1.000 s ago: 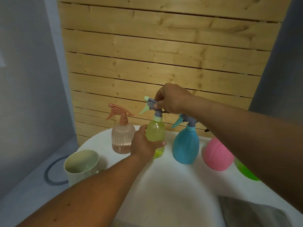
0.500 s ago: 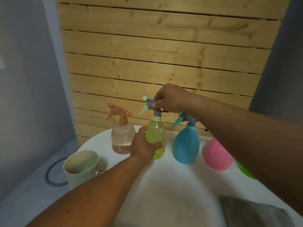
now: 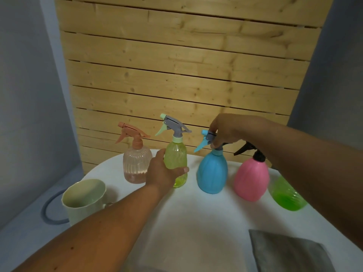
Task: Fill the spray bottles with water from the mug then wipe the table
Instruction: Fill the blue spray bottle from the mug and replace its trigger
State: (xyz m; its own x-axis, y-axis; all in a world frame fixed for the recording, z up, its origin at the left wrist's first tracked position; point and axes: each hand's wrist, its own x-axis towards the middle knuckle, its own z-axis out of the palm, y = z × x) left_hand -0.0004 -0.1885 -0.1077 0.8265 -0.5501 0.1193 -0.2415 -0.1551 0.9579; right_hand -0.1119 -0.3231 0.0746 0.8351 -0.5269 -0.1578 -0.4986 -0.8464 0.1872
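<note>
Head view
Left hand: fingers wrapped round the lower body of the yellow-green spray bottle, thumb across its front.
Right hand: fingers pinching the trigger head of the blue spray bottle, forearm reaching in from the right edge.
Yellow-green spray bottle: upright near the far edge of the desk, grey and mint trigger head on, pointing left.
Blue spray bottle: upright just right of the yellow-green one, apart from it.
Peach spray bottle: upright at the far left of the row, a little liquid in its base, just beside the left hand.
Pink spray bottle: upright right of the blue one, black trigger head.
Green bottle: near the right edge, mostly hidden behind the right forearm.
Mug: pale green, at the left edge of the desk, nearer than the bottles; whether it holds water cannot be told.
Grey cloth: folded at the near right corner.
</note>
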